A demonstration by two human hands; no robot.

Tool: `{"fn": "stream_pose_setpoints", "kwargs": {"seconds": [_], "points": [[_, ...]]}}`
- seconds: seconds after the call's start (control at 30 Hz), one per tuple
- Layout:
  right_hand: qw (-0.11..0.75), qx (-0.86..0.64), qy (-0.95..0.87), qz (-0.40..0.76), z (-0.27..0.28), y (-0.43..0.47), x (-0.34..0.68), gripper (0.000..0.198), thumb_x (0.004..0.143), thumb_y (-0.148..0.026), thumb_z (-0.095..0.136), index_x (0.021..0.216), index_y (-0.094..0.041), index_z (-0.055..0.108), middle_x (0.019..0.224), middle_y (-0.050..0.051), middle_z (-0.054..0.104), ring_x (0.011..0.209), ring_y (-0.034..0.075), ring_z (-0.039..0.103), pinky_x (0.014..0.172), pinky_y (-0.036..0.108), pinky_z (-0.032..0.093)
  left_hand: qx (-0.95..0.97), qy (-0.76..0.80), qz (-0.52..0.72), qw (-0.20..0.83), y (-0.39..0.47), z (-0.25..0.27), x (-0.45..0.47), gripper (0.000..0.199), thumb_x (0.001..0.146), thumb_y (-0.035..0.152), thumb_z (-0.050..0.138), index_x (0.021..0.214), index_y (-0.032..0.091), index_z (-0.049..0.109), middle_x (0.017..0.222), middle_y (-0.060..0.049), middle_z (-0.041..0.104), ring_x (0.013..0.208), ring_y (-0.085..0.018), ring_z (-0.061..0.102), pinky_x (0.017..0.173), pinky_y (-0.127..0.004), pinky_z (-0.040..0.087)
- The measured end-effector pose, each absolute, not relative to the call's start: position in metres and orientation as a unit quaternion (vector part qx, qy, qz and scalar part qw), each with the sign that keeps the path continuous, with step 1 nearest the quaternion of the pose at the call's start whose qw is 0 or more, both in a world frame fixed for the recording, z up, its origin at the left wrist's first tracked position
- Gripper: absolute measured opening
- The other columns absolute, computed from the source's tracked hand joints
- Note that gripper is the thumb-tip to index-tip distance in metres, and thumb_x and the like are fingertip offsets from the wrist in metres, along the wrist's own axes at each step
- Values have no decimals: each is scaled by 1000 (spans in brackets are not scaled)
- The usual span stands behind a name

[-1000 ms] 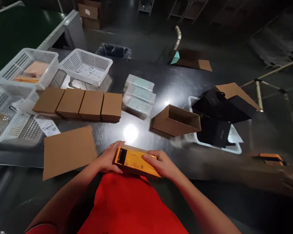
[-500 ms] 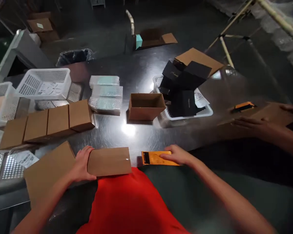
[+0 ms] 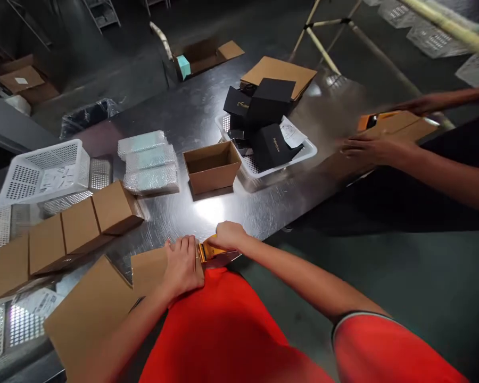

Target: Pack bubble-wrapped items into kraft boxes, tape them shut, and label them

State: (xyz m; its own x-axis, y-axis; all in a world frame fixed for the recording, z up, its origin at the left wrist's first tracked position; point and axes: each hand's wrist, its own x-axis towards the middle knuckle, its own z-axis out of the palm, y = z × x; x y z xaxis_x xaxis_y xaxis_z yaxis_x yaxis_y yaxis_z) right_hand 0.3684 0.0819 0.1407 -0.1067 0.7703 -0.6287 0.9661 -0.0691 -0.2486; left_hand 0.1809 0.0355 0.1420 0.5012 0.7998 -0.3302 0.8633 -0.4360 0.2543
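Note:
A closed cardboard box (image 3: 149, 268) lies at the table's near edge, right in front of my red shirt. Across the right part of its top lies my left hand (image 3: 182, 266), gripping it with the fingers over the far edge. My right hand (image 3: 229, 236) is wrapped around an orange tape dispenser (image 3: 211, 250), whose dark front end meets the box's right end beside my left fingers. A larger cardboard piece (image 3: 90, 314) lies to the left, partly behind my left forearm.
Several brown boxes (image 3: 77, 226) stand in a row at left. Bubble-wrapped packs (image 3: 149, 159), an open box (image 3: 211, 181) and a white basket (image 3: 309, 151) of black boxes (image 3: 273, 146) stand farther back. At right, a co-worker's hands (image 3: 377, 149) hold cardboard and another orange dispenser (image 3: 367, 122).
My right hand has brought the tape dispenser left against the box's end. My left hand has shifted from the box's left end to its right part. The view has turned right.

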Motion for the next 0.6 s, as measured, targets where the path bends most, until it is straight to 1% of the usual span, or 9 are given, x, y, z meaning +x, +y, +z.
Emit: {"fn": "stream_pose_setpoints", "kwargs": {"seconds": [0.1,0.17,0.27,0.3,0.37,0.43,0.47,0.53,0.6], "points": [[135,668,662,-314,157,89,365,53,83,-53,54,107,-11,76,105,21,74,96,34,70,70,35,50,858,480,-48,176,33,159,172,94,55,33,66,142,12,36,138,-25,49,125,-42,44,111,-68,16],[127,687,654,-290,169,95,371,51,85,-52,55,106,-11,76,105,21,74,99,34,69,74,36,50,864,476,1,164,29,179,168,96,56,38,68,142,12,33,134,-23,51,125,-42,45,111,-66,17],[127,729,630,-236,189,99,390,38,89,-37,55,107,-10,74,112,22,72,108,33,66,83,36,47,868,457,84,174,27,208,155,107,54,50,73,144,16,27,135,-20,50,125,-42,45,114,-61,19],[133,744,618,-216,195,97,398,36,91,-33,52,107,-8,73,113,23,71,108,32,66,84,37,46,866,457,102,176,29,212,148,109,54,51,74,145,17,25,136,-19,49,126,-41,44,115,-60,19],[133,780,583,-185,208,88,407,42,97,-37,42,105,-8,71,109,25,72,102,31,68,79,35,46,853,477,111,179,36,208,137,108,54,49,75,144,19,24,137,-19,49,126,-42,45,115,-62,18],[92,810,551,-181,214,70,401,48,98,-45,36,105,-10,68,102,22,73,92,29,70,72,33,45,827,514,111,198,46,194,134,110,53,48,76,145,18,24,138,-20,48,126,-43,45,113,-65,19],[51,814,546,-192,212,58,392,46,97,-47,37,106,-12,65,100,19,73,89,28,69,69,31,44,815,524,114,219,50,186,136,113,52,49,77,147,18,22,139,-21,47,127,-43,45,113,-65,22],[-34,788,565,-243,200,34,366,35,94,-41,44,110,-14,59,98,14,73,88,25,69,69,29,44,802,523,131,257,54,173,145,119,51,47,79,150,15,20,141,-22,45,129,-43,44,113,-64,25],[-89,757,584,-278,178,16,340,31,94,-33,43,114,-14,55,101,13,73,94,25,68,74,29,45,806,507,153,265,52,169,151,117,53,43,79,151,15,21,140,-22,46,130,-43,44,114,-65,24]]}}
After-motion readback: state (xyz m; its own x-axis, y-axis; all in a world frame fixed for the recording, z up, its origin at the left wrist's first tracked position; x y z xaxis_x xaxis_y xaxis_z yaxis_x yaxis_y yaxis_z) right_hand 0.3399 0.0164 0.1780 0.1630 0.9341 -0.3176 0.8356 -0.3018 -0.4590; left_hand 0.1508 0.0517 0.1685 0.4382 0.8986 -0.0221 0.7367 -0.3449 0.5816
